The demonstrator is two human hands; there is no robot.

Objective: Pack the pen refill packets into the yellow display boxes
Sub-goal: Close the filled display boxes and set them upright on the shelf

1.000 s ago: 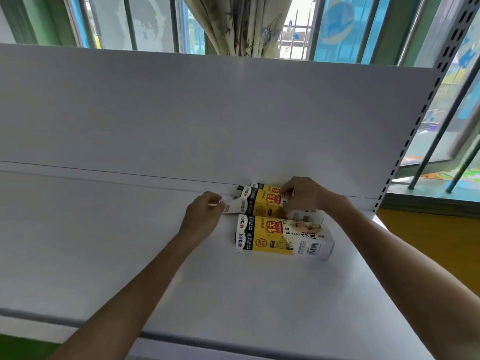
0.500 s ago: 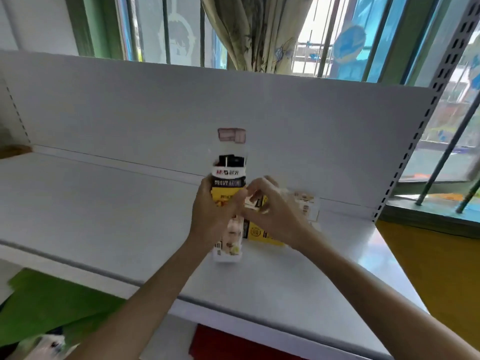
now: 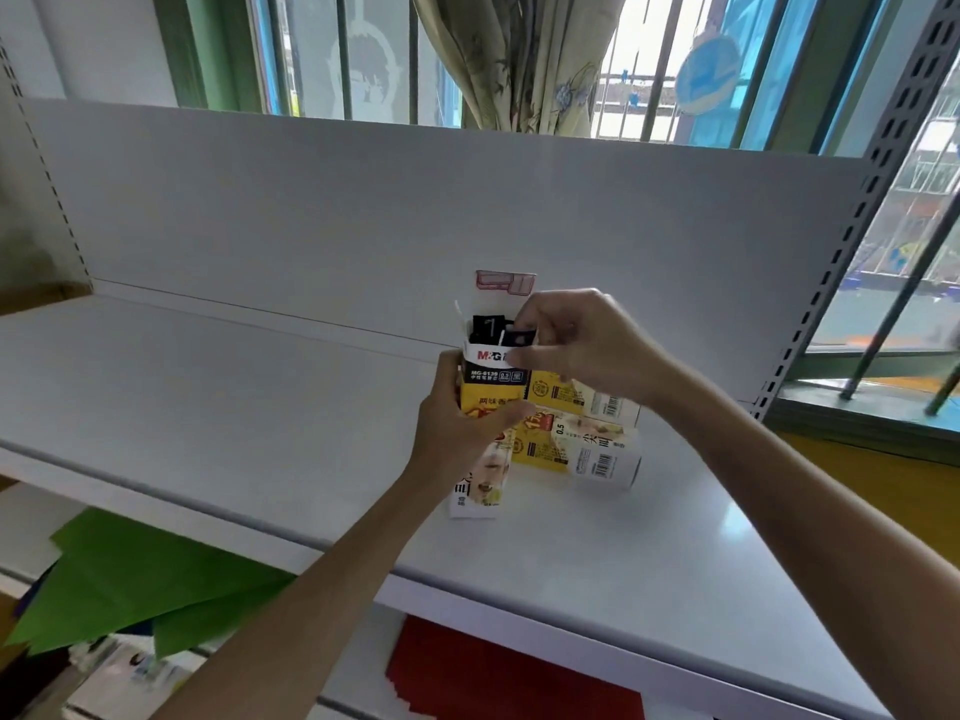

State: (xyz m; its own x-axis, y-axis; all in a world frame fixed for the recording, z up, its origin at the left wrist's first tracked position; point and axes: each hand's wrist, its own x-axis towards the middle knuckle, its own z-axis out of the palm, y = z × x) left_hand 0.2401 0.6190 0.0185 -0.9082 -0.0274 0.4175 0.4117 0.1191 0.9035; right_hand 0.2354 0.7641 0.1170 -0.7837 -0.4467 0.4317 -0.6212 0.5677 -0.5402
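Observation:
My left hand (image 3: 457, 428) grips a yellow display box (image 3: 485, 387) and holds it upright above the white shelf (image 3: 234, 407). The box's top flap (image 3: 505, 284) stands open, and black refill packets (image 3: 485, 327) show inside. My right hand (image 3: 576, 343) is at the box's mouth, its fingertips pinching a black packet top (image 3: 519, 337). Two more yellow display boxes lie flat on the shelf behind my hands, one (image 3: 576, 449) in front and one (image 3: 587, 400) further back against the panel.
A white back panel (image 3: 363, 226) rises behind the shelf, with a perforated metal upright (image 3: 852, 226) on the right. Below the shelf edge lie green paper sheets (image 3: 130, 589) and red sheets (image 3: 498, 678). Windows and a curtain are beyond.
A box that lay on the shelf has been lifted and stood upright by my left hand. My right hand has risen from the lying boxes to the open top.

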